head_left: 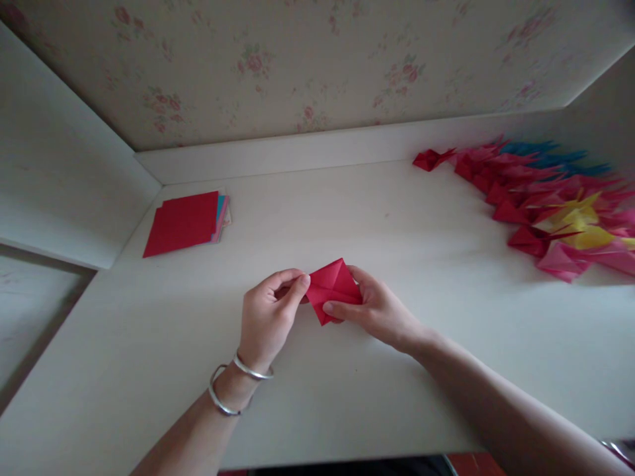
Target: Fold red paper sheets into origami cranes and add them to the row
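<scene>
A small piece of red origami paper (332,281), folded and creased across its middle, is held between both hands above the white table. At its left corner my left hand (272,307) pinches the paper between thumb and fingers. My right hand (377,307) grips the right side, with the thumb lying on top and the other fingers mostly hidden underneath. Two silver bangles circle the left wrist.
On the left of the white table (297,403) lies a stack of coloured paper sheets (183,225), red on top. Many folded paper cranes (540,192) in red, pink, yellow and blue crowd the far right. A low white ledge (297,152) runs along the flowered wall.
</scene>
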Demonstrator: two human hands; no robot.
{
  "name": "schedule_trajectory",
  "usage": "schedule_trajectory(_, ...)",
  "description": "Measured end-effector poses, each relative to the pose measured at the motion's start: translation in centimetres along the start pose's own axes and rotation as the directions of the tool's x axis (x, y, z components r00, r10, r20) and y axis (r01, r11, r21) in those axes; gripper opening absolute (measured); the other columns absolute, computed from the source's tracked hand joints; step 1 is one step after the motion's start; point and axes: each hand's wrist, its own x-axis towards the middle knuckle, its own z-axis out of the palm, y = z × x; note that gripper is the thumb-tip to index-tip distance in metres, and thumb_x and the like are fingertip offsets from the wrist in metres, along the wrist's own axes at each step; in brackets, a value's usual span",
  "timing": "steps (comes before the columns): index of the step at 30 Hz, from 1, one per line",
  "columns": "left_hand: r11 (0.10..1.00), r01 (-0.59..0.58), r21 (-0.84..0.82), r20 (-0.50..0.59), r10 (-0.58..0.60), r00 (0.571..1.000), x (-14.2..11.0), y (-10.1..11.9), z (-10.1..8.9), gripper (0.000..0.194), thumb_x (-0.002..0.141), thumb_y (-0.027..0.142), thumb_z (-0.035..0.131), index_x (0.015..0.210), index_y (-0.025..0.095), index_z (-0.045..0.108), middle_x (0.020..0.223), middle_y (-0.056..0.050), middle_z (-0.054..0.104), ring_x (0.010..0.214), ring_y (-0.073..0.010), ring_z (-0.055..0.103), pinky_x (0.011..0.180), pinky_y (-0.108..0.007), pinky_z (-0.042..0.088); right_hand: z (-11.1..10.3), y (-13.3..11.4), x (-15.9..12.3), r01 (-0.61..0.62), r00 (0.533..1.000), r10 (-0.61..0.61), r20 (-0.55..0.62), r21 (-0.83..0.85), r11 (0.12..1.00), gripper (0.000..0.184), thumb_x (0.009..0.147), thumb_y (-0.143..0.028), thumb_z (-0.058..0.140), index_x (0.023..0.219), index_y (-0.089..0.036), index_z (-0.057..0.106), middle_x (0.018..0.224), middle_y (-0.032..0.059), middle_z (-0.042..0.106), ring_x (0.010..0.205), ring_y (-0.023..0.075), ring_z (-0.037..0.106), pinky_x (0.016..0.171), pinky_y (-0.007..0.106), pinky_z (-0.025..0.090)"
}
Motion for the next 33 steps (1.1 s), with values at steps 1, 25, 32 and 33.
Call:
schedule_trajectory(1,1.0,0.009,-0.023,0.004,-0.009,1.0,-0.02,-0.05,0.03,0.026,0.081,0.041,0.074,0.092,0.018,0.076,0.082,-0.005,0.077,0.073,-0.0194,0.073,0.068,-0.029,0.061,-0.02,0.06,-0.03,0.004,1.0,-0.004,0.002,-0.01,1.0,0.031,0.077,-0.03,0.077,0.101,-0.02,0.059,0.086,0.0028,0.072,0.074,0.0172,0.067,0.063,0.028,0.053)
schedule_trajectory(25,0.928,0.158,-0.339,0.009,-0.164,0.986,0.2,-0.11,0.59,0.024,0.078,0.035,0.079,0.092,0.017,0.074,0.083,-0.002,0.075,0.076,-0.0147,0.072,0.07,-0.024,0.062,0.35,0.47,0.08,0.027,0.992,-0.014,-0.123,0.103,0.994,0.08,0.069,-0.022,0.083,0.137,-0.025,0.04,0.078,0.0,0.075,0.067,0.0177,0.07,0.06,0.028,0.055)
schedule_trajectory(32,0.909,0.168,-0.382,0.027,-0.17,0.985,0.29,-0.17,0.59,0.022,0.08,0.034,0.078,0.089,0.017,0.068,0.082,0.001,0.071,0.076,-0.0113,0.069,0.072,-0.021,0.06,0.93,0.41,-0.11,0.027,0.999,-0.018,-0.046,0.206,0.978,0.059,0.074,-0.023,0.081,0.124,-0.021,0.05,0.081,0.0023,0.075,0.072,0.0178,0.071,0.067,0.03,0.057)
schedule_trajectory(33,0.914,0.163,-0.372,0.027,-0.165,0.986,0.27,-0.12,0.53,0.022,0.08,0.034,0.078,0.089,0.017,0.067,0.082,0.001,0.071,0.076,-0.0114,0.069,0.071,-0.021,0.06,0.93,0.38,-0.08,0.036,0.998,-0.025,-0.054,0.207,0.978,0.052,0.075,-0.023,0.079,0.12,-0.02,0.053,0.079,0.0026,0.075,0.072,0.0177,0.071,0.068,0.03,0.057)
